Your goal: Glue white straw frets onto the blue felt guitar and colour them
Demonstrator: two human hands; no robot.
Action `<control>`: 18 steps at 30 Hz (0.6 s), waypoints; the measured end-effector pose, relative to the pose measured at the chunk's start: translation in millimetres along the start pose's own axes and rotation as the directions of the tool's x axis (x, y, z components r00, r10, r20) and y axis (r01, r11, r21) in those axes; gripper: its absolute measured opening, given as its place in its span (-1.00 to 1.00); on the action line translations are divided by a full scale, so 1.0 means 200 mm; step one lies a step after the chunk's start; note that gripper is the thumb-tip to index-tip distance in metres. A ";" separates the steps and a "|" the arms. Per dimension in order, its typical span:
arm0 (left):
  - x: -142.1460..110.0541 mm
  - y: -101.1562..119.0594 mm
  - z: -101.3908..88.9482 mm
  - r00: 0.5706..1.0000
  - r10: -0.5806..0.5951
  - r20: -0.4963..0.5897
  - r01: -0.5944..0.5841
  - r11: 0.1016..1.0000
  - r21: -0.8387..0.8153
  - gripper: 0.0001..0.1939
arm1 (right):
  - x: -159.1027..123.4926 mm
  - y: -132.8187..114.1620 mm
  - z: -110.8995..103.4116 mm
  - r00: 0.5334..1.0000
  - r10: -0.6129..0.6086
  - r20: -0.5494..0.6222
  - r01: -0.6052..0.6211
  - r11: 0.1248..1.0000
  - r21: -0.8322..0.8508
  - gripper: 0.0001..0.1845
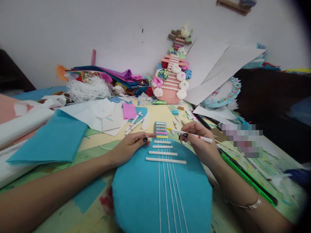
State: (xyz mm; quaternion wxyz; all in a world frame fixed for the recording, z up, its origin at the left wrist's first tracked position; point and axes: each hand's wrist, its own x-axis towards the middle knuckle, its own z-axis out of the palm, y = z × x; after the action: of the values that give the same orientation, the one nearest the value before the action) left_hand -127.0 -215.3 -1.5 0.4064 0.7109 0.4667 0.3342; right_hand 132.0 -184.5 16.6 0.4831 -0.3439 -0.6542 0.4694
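Observation:
A blue paper-covered craft lute (136, 191) lies before me, with white strings (167, 187) and white crossbars (165, 160). Its narrow neck (161, 124) carries small bars in several colours; the lowest one is yellow (162, 137). In my right hand (202, 139) is a slim white felt-tip marker (191, 134), gripped between thumb and fingers, its yellow tip beside the neck's right edge. My left hand (131, 147) rests at the left of the neck, index finger reaching to it. A small whitish piece shows at its closed thumb and finger, too small to name.
Behind stands a pink craft lute (170, 87) with paper flowers. White string (88, 88) lies heaped at the back left, near folded blue paper (53, 139). White markers (134, 123) lie beyond my left hand. A green cutter knife (250, 181) lies beside my right forearm.

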 end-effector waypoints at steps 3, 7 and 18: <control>0.00 -0.01 0.00 1.000 0.018 0.003 -0.018 1.000 -0.001 -0.68 | -0.01 -0.03 0.01 0.998 0.024 0.066 -0.026 0.999 0.026 -0.93; 0.01 -0.02 0.00 0.999 0.038 0.020 -0.038 0.999 -0.002 -0.69 | -0.03 -0.06 0.04 0.992 0.040 0.116 -0.040 0.999 -0.005 -0.95; 0.00 -0.01 0.00 0.998 0.019 0.063 -0.023 0.998 0.058 -0.66 | 0.02 0.03 -0.01 0.982 0.010 -0.190 -0.017 0.999 -0.035 -0.90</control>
State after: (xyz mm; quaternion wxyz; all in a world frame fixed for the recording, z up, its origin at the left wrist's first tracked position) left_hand -127.0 -215.3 -2.8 0.3963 0.7376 0.4557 0.3022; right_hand 133.4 -178.9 12.8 0.5336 -0.4003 -0.6113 0.4258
